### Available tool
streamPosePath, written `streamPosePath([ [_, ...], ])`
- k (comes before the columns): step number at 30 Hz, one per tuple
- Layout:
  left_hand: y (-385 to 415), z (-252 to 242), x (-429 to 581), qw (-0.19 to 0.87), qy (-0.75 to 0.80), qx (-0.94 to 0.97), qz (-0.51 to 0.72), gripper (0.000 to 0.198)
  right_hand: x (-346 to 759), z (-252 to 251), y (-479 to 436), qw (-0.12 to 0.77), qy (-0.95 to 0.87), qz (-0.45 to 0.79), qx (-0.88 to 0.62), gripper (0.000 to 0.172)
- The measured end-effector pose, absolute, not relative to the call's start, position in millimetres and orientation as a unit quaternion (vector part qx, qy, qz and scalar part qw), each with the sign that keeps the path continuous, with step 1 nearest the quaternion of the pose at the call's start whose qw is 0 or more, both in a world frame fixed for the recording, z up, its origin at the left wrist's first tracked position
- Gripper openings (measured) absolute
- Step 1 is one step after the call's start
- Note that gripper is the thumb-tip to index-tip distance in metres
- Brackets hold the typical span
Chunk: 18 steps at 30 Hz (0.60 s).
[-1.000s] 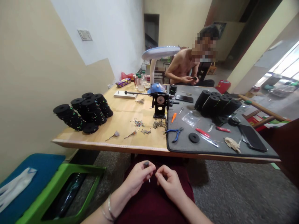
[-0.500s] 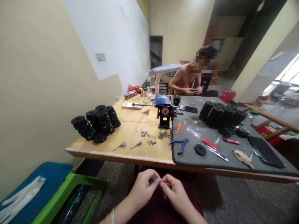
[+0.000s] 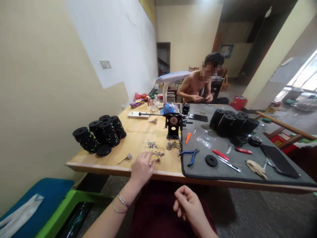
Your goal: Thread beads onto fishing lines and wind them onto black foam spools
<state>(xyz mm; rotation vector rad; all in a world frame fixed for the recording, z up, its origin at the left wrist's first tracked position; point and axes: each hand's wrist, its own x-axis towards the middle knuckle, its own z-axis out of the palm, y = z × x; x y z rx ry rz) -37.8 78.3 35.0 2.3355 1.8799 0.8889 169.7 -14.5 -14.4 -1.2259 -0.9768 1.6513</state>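
My left hand [image 3: 142, 169] reaches over the front edge of the wooden table, thumb and forefinger apart, with nothing visible between them. Just past its fingertips lies a small dark lump [image 3: 158, 160], close to a little pile of small metal pieces [image 3: 159, 154]. Left of the hand is a tuft with a thin stem [image 3: 128, 156]. My right hand [image 3: 187, 205] hovers over my lap, its thumb pressed to the curled forefinger; whatever may be pinched there is too small to see. Farther in lie a heap of coloured beads [image 3: 151, 144] and a heap of brassy pieces [image 3: 172, 145].
A black hand-cranked device [image 3: 172, 125] stands mid-table by a desk lamp [image 3: 170, 79]. Stacked black foam spools [image 3: 106, 130] rise at left, more spools [image 3: 230, 119] at right. Blue pliers [image 3: 190, 156] and a knife [image 3: 229, 163] lie on the grey mat [image 3: 198, 167]. Opposite sits a person [image 3: 195, 84].
My left hand has left my right hand and moved forward onto the table; the dark lump it held now lies at its fingertips. My right hand stays above the lap.
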Motion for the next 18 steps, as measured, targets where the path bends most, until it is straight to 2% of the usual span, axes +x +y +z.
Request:
streamPosePath([
  [3,86,35,-49,-0.024,0.658,0.713,0.241,0.030,172,-9,-17,0.448,-0.388,0.647,-0.480,0.043],
  [6,96,29,-56,-0.008,0.675,0.704,0.221,0.031,174,-2,-18,0.470,-0.391,0.623,-0.488,0.041],
  [14,88,29,-67,0.029,0.663,0.683,0.304,0.024,174,2,-23,0.462,-0.377,0.625,-0.504,0.040],
  [16,69,35,-65,0.111,0.643,0.659,0.374,0.023,172,1,-24,0.456,-0.380,0.627,-0.504,0.042],
  [18,44,36,-55,0.290,0.607,0.601,0.433,0.023,170,0,-26,0.455,-0.384,0.631,-0.497,0.043],
])
